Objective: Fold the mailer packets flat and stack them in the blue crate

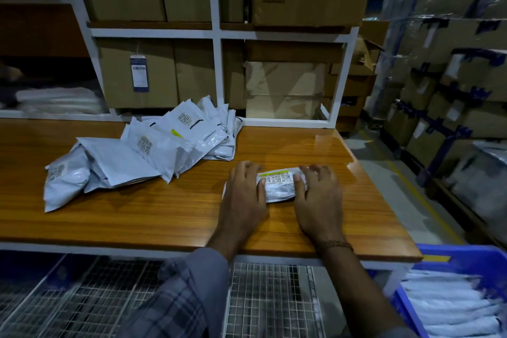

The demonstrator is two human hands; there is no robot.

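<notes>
A folded grey mailer packet (pixel 278 185) with a barcode label and a yellow strip lies on the wooden table (pixel 164 214). My left hand (pixel 242 195) presses flat on its left end. My right hand (pixel 318 195) presses on its right end, fingers spread over it. A loose pile of unfolded grey mailer packets (pixel 148 151) lies at the table's back left. The blue crate (pixel 466 258) stands below the table's right corner, with folded packets (pixel 450 307) stacked inside.
A white shelf frame (pixel 216 33) with cardboard boxes stands behind the table. Wrapped pallets of boxes (pixel 444 63) fill the right side across an aisle. A wire-mesh shelf (pixel 269 299) lies under the table's front edge.
</notes>
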